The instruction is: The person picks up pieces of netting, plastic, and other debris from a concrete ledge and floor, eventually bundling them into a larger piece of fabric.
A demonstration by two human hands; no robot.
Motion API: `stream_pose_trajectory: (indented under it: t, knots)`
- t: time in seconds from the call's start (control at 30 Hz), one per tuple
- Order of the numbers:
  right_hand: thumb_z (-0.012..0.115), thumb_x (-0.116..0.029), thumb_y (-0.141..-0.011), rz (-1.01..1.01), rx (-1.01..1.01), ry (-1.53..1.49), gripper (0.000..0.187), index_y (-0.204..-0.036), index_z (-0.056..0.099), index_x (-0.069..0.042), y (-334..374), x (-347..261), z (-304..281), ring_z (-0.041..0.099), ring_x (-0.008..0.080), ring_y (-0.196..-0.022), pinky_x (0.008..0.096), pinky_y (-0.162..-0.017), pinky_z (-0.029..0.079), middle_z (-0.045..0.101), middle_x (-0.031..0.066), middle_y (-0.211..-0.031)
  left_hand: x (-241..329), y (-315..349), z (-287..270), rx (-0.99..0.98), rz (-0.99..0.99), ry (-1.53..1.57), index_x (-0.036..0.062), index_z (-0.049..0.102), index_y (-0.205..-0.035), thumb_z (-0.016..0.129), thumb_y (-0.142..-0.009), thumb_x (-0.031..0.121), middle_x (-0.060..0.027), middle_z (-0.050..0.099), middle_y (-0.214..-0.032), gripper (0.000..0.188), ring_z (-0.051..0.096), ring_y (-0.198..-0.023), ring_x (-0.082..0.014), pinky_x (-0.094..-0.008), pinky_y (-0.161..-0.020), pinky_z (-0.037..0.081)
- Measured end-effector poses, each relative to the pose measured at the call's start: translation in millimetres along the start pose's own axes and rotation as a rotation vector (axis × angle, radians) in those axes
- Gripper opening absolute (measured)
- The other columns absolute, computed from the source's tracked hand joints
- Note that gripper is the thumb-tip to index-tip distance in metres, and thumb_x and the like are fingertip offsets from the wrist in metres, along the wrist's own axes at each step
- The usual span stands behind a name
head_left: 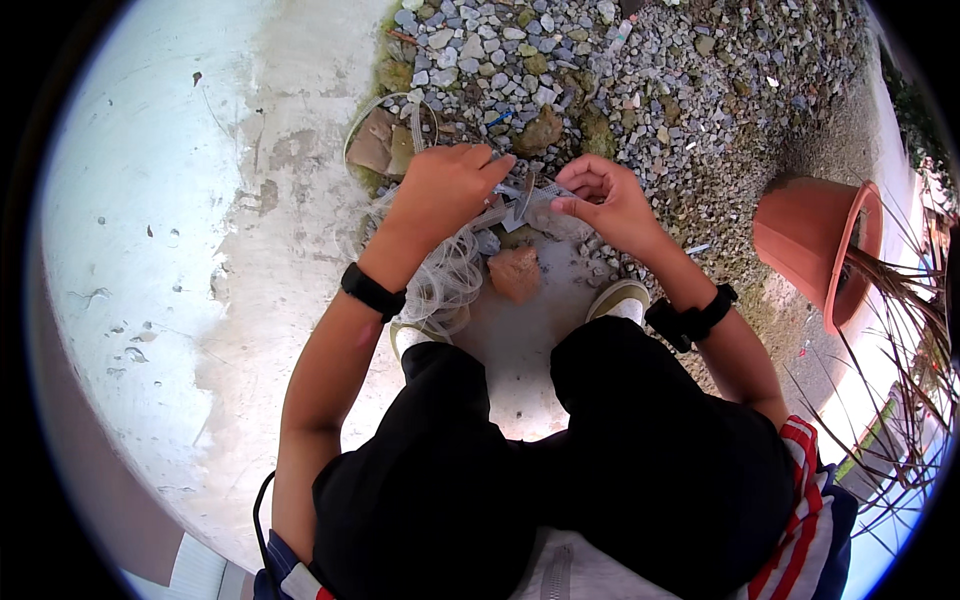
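Observation:
A long translucent plastic strip lies in a loose tangled coil (440, 285) on the ground, left of centre between my hands and my left shoe. My left hand (445, 190) is closed, its back toward me, where a stretch of the strip comes out beneath its fingers. Facing it across a small gap, my right hand (607, 203) pinches the strip between curled fingers and thumb. A small greyish, flat pointed piece (517, 208) shows between the hands; its kind is too small to tell. One loop of strip arches over a brown stone (372, 142) beyond my left hand.
Grey gravel (720, 110) spreads ahead and to the right; a pale, worn concrete surface (270, 250) is at left. A reddish stone (514, 273) sits between my shoes. At right a terracotta-coloured pot (810, 235) lies tipped, with thin dark leaves beside it.

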State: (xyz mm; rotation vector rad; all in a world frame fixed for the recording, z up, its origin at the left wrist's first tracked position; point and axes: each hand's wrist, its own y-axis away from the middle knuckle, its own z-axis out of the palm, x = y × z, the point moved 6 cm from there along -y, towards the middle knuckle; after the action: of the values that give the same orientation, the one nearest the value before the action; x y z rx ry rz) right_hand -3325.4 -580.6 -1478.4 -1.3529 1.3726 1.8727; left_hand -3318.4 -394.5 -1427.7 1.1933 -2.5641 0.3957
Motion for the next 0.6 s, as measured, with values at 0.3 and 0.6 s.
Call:
stream_pose_trajectory:
  t: [0.3,0.6]
  knots:
    - [0.072,0.001,-0.079,0.031,-0.1,-0.098,0.025,-0.098,0.057,-0.003,6.8,2.6,-8.9,0.06,0.0072,-0.081,0.0227,-0.072,0.049,0.064,0.002,-0.09,10.1,-4.8,-16.2,-0.086,-0.003,0.032,0.0096,0.063,-0.093,0.077,-0.066,0.025,-0.0032,0.052,-0.077,0.034,0.058,-0.073,-0.022,-0.035,-0.061,0.047]
    - [0.072,0.001,-0.078,0.068,-0.425,-0.145,0.028,-0.103,0.059,-0.003,-4.5,-7.1,45.7,0.062,0.0088,-0.091,0.0249,-0.082,0.049,0.065,0.0027,-0.097,6.3,43.7,-45.6,-0.196,-0.144,0.085,0.0065,0.057,-0.077,0.078,-0.064,0.029,-0.0061,0.054,-0.08,0.034,0.06,-0.073,-0.0244,-0.0362,-0.061,0.048]
